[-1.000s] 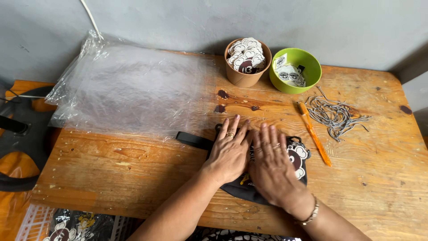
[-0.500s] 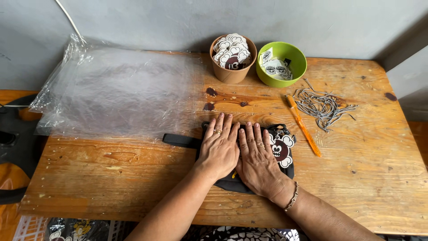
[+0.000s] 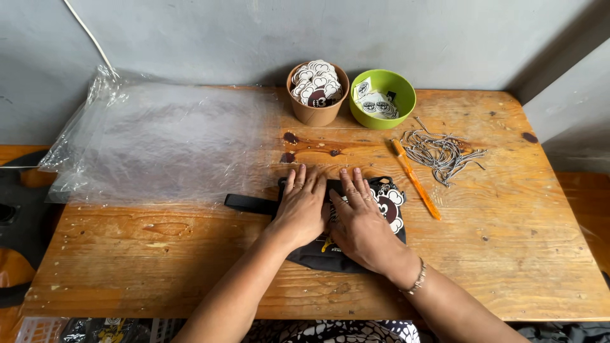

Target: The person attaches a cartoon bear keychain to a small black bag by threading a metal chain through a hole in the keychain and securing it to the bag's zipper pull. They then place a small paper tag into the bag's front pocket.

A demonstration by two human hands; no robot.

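Both my hands lie flat, side by side, on a small black pouch (image 3: pixel 387 206) with a white cartoon print, on the wooden table (image 3: pixel 508 254). My left hand (image 3: pixel 301 206) covers the pouch's left part, fingers spread and pointing away from me. My right hand (image 3: pixel 359 222) presses the middle, with a bracelet on its wrist. A black strap (image 3: pixel 249 203) sticks out from the pouch to the left. Most of the pouch is hidden under my palms.
A stack of clear plastic bags (image 3: pixel 159 143) covers the table's back left. A brown cup (image 3: pixel 317 92) of round printed tags and a green bowl (image 3: pixel 383 98) stand at the back. An orange tool (image 3: pixel 416 181) and a pile of ball chains (image 3: pixel 441 152) lie to the right.
My hands stay flat on the pouch. The view has shifted a little, so everything sits slightly differently in the frame.
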